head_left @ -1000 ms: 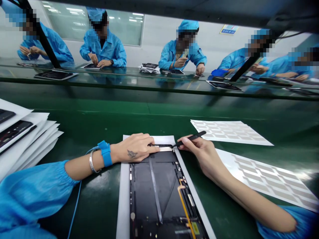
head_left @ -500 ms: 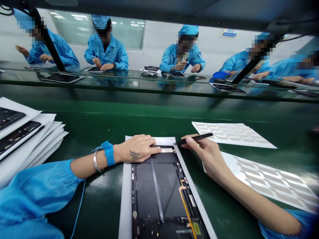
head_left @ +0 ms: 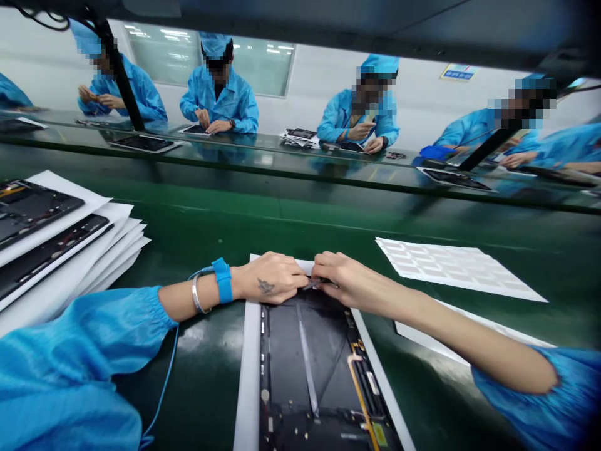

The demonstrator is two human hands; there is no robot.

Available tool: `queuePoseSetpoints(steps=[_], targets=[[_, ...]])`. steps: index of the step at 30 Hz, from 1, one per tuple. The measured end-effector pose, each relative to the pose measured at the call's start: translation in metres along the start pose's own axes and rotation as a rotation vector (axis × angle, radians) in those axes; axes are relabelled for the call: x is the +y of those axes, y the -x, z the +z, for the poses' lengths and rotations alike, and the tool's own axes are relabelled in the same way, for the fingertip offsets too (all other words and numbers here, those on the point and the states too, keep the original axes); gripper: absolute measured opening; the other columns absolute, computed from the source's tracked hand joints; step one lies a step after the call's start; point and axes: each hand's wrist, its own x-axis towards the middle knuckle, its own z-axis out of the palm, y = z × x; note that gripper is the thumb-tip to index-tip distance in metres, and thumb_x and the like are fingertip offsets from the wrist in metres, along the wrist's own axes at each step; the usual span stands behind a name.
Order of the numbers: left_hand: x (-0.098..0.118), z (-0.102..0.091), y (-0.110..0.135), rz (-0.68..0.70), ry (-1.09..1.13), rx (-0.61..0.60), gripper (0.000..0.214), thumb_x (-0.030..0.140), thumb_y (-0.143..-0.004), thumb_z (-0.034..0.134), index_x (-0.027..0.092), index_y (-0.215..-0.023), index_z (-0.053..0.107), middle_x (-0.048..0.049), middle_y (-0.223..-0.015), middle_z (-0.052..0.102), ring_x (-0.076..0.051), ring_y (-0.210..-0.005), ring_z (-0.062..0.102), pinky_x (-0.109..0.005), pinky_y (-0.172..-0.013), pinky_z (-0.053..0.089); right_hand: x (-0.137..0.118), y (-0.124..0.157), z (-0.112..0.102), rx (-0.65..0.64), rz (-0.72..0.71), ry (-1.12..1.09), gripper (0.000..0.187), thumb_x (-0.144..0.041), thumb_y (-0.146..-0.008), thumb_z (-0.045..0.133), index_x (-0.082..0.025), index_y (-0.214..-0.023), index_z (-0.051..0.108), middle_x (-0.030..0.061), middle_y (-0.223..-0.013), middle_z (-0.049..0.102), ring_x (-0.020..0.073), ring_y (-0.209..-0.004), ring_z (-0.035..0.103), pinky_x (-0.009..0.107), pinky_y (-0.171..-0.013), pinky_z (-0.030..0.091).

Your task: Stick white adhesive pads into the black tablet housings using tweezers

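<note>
The opened tablet (head_left: 286,357) lies at lower centre of the frame on a white paper sheet (head_left: 246,388) atop the green worktop (head_left: 201,401). The left hand (head_left: 271,279) reaches in from the left, back upward, fingers curled over the tablet's top end. The right hand (head_left: 345,275) comes from the lower right, wrist bent, fingers bent leftward, nearly meeting the left fingertips. A thin grey sliver shows between them; whether either hand grips it, one cannot tell.
</note>
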Motion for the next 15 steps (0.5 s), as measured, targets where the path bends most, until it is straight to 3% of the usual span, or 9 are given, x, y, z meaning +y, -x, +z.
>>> queuePoseSetpoints(steps=[6,9,15], targets=[[0.0,-0.003,-0.001,0.021,-0.023,-0.013,0.019,0.014,-0.091,0.046,0.015,-0.086,0.063,-0.0056,-0.09,0.069,-0.019,-0.079,0.062,-0.032,-0.071,0.048,-0.005,-0.008,-0.013,-0.121,-0.089,0.109,0.017,-0.003,-0.081,0.049,-0.017,-0.084,0.059,0.0073,-0.084,0.057,0.0205,-0.076,0.052,0.033,-0.069,0.036],[0.0,-0.004,-0.001,0.019,-0.015,-0.024,0.019,0.013,-0.091,0.045,0.015,-0.091,0.064,-0.0056,-0.092,0.069,-0.019,-0.083,0.062,-0.032,-0.071,0.049,-0.001,-0.008,-0.015,-0.161,-0.11,0.135,0.018,-0.003,-0.079,0.05,-0.017,-0.083,0.059,0.0073,-0.083,0.058,0.0208,-0.076,0.052,0.034,-0.068,0.036],[0.0,-0.003,0.0,0.019,0.015,-0.028,0.021,0.013,-0.092,0.047,0.014,-0.105,0.064,-0.0068,-0.105,0.07,-0.021,-0.093,0.063,-0.033,-0.077,0.052,0.019,0.016,-0.012,-0.163,0.015,0.06,0.014,-0.006,-0.082,0.052,-0.018,-0.079,0.059,0.0064,-0.082,0.059,0.0193,-0.072,0.055,0.032,-0.064,0.038]])
